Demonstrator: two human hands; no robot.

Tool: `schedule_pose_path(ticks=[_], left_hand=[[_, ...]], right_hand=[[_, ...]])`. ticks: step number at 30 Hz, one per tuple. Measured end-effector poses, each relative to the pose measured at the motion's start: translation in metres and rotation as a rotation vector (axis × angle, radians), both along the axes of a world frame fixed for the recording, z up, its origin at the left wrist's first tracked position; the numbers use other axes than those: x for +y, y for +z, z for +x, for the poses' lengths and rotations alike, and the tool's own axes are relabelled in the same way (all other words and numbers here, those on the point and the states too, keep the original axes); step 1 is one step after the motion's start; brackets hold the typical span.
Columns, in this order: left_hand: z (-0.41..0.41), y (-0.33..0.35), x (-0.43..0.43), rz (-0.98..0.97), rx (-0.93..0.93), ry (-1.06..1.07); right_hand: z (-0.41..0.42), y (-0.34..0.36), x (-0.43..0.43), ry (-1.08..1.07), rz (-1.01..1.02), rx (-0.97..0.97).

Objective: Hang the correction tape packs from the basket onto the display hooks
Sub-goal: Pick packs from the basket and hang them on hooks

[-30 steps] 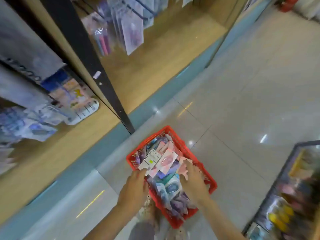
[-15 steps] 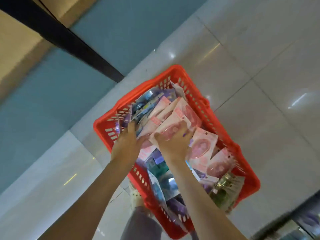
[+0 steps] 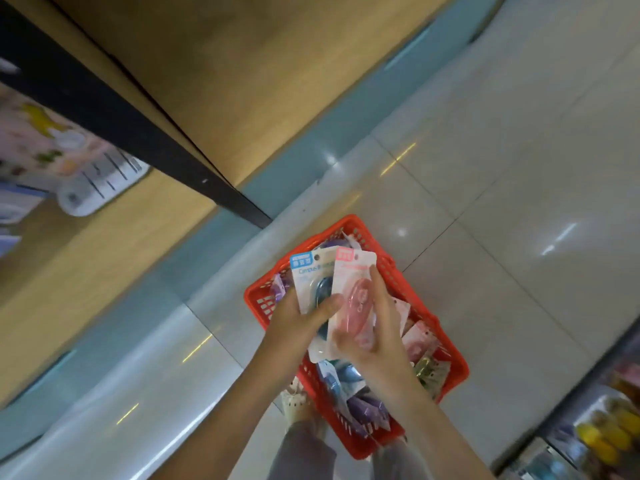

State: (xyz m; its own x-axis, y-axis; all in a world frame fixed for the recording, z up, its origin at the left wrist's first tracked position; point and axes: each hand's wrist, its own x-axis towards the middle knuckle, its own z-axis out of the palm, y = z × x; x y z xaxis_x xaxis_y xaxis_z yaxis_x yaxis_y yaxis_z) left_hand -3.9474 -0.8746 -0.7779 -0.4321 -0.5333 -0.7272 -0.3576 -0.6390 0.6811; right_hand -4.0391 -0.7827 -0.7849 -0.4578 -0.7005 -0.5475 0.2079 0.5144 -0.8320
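A red plastic basket (image 3: 450,362) sits on the tiled floor, filled with several correction tape packs in pink, blue and purple. Above it my left hand (image 3: 294,320) grips a blue correction tape pack (image 3: 310,282), thumb across its front. My right hand (image 3: 372,332) holds a pink correction tape pack (image 3: 355,289) that overlaps the blue one, fingers along its right edge. Both packs stand upright with their header cards on top. No display hooks are in view.
A wooden display wall (image 3: 225,81) with a black upright post (image 3: 114,129) rises at the left, and packaged goods (image 3: 69,161) hang at its far left. A teal plinth (image 3: 194,261) runs along its base. Another shelf of goods (image 3: 602,427) stands at the bottom right.
Both hands have lifted out of the basket with a blue and a pink pack. The view has pulled back and up from the basket toward the display wall.
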Motion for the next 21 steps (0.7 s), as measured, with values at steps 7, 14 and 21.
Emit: schedule_pose_path(ticks=[7, 14, 21], left_hand=[[0.030, 0.185, -0.033, -0.241, 0.120, -0.088], [0.123, 0.350, -0.019, -0.558, 0.186, 0.053], [0.272, 0.490, 0.050, -0.887, 0.258, 0.305]], right_hand=[[0.016, 0.185, -0.026, 0.152, -0.124, 0.384], [0.099, 0.341, -0.033, 0.274, -0.382, 0.573], [0.233, 0.480, 0.005, 0.449, -0.683, 0.728]])
